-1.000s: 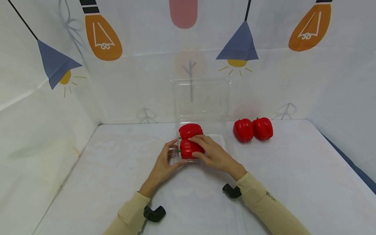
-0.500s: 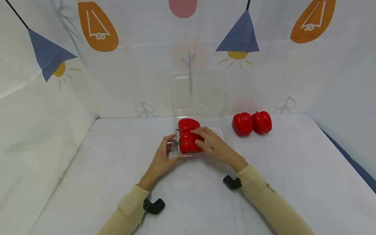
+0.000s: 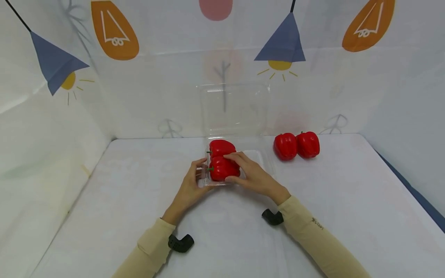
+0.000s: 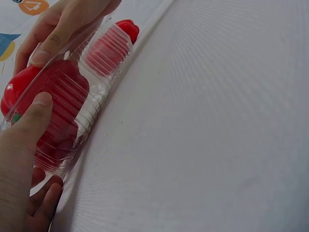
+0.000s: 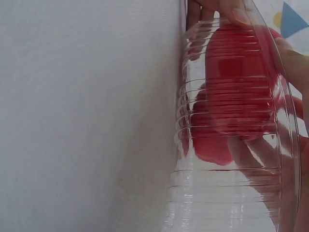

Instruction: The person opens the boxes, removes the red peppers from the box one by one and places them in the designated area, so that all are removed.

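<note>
1. Left hand (image 3: 191, 181): thumb and fingers were gripping the near-left corner of the clear container (image 3: 253, 157), which sat around the middle of the table's (image 3: 156, 154) far edge. No real change there.
2. Two peppers were in the container's left half: the far pepper (image 3: 221, 148) and, right up against it, the near pepper (image 3: 221, 170), stems pointing left.
3. Right hand (image 3: 255, 175): this one changed. The thumb had slid down to the near pepper's front end, fingers over its far side, so it was gripping it. Honestly looked like a fine adjustment, pepper placed but not let go.
4. Two loose peppers (image 3: 285, 146) (image 3: 308, 144) hadn't budged by the far edge, toward the right corner, so loading seemed about half done.
</note>
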A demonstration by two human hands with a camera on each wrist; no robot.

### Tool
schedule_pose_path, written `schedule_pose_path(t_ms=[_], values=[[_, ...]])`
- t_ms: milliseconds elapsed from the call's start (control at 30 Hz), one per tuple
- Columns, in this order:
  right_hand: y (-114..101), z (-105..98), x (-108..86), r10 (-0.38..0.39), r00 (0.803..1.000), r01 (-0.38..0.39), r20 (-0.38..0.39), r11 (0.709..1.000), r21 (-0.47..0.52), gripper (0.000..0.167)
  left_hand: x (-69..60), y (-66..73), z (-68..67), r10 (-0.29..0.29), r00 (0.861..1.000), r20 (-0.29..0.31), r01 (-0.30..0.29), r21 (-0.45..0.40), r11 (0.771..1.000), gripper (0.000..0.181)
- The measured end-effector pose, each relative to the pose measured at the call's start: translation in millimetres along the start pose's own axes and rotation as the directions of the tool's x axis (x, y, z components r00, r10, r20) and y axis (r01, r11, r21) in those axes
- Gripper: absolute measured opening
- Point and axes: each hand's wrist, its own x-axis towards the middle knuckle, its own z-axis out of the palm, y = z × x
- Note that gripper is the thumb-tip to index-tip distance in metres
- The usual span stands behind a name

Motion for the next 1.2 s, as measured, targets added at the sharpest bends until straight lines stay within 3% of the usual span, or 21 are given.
schedule_pose_path(t_ms=[467, 800, 933, 1133, 1200], values=[[2.7, 1.5, -1.2, 0.040, 0.998, -0.036, -0.046, 0.996, 0.078, 0.067, -2.0, 2.1, -1.0, 0.000, 1.000, -0.009, 0.000, -0.007, 1.000, 0.086], [1.9, 0.5, -1.3, 0.022, 0.998, -0.018, -0.065, 0.998, 0.058, 0.073, -0.5, 0.0, -0.2, 0.012, 1.000, -0.009, -0.012, -0.015, 1.000, 0.085], [1.1, 0.1, -1.0, 0.019, 0.998, -0.015, -0.065, 0.998, 0.056, 0.071, -1.4, 7.3, -1.1, -0.002, 1.000, -0.007, 0.002, -0.013, 1.000, 0.084], [-0.3, -1.7, -1.2, 0.058, 0.997, -0.053, -0.057, 0.995, 0.087, 0.071, -3.8, 32.5, -7.5, 0.017, 1.000, -0.006, -0.017, -0.043, 0.999, 0.080], [0.0, -2.7, -2.0, 0.087, 0.995, -0.081, -0.053, 0.991, 0.107, 0.071, -3.1, 26.1, -5.8, 0.036, 0.999, -0.012, -0.037, -0.038, 0.999, 0.081]])
